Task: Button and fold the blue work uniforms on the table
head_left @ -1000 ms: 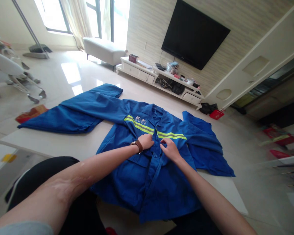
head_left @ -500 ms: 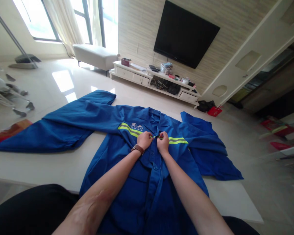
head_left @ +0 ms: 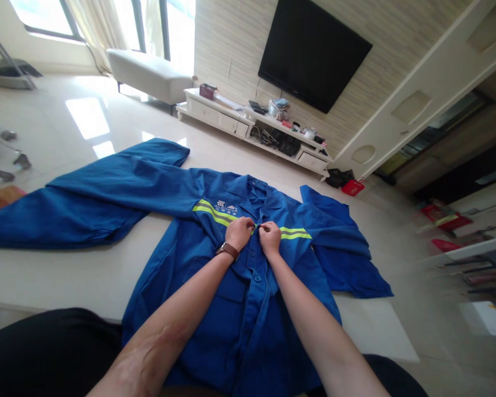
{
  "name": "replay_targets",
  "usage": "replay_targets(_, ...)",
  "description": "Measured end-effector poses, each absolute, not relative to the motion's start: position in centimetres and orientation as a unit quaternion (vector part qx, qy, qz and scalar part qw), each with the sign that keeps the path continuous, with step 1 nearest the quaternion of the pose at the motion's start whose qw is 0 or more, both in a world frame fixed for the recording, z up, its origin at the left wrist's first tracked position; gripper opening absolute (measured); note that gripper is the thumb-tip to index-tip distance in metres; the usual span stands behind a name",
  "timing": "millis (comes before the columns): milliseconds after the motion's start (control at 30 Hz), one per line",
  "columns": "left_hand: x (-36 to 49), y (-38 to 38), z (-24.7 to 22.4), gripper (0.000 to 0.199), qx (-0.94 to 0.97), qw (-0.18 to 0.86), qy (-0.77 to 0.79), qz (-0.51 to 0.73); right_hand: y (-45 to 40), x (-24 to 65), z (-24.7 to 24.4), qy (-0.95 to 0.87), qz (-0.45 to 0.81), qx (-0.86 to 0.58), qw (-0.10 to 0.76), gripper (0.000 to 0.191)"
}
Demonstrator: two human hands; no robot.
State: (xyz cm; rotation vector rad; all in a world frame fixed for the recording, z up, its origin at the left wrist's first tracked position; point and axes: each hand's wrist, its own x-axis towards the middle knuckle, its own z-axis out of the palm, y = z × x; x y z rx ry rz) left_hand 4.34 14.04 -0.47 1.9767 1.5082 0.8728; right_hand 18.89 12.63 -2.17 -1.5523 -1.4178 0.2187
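Observation:
A blue jacket (head_left: 215,309) with yellow-green and grey chest stripes lies front side up, its sleeves spread to both sides. My left hand (head_left: 240,232), with a brown-strapped watch (head_left: 228,251) at the wrist, pinches the front edge at stripe height. Close beside it, my right hand (head_left: 269,237) pinches the opposite edge. The fingertips of both nearly meet at the front opening, and they hide whatever small part lies between them. Below the hands, buttons (head_left: 257,278) show along the front strip. The collar (head_left: 256,193) lies above them.
The jacket rests on a pale table (head_left: 380,325). Beyond stand a low white cabinet (head_left: 215,113) holding small items, a light bench (head_left: 149,74) and a wall-mounted television (head_left: 314,52). A red bag (head_left: 352,187) sits on the floor.
The camera view has shifted, so the jacket and room appear slightly more to the left and higher. Both hands remain pinched at the same place on the front opening.

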Motion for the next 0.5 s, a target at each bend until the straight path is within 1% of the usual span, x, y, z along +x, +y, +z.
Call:
replay_targets(167, 4.25, 14.09, -0.41, 0.014, 0.726, 0.263, 0.538, 0.337, 12.4, 19.1, -1.92, -0.587, 0.126, -0.625, 0.498, 0.023)
replay_targets(333, 4.11, 14.08, -0.37, 0.018, 0.739, 0.252, 0.528, 0.333, 12.18, 19.01, -1.6, -0.621, 0.149, -0.601, 0.48, 0.02)
replay_targets(500, 4.22, 14.09, -0.56, 0.019, 0.733, 0.253, 0.543, 0.323, 12.31, 18.81, -1.65, -0.634, 0.145, -0.613, 0.449, 0.017)
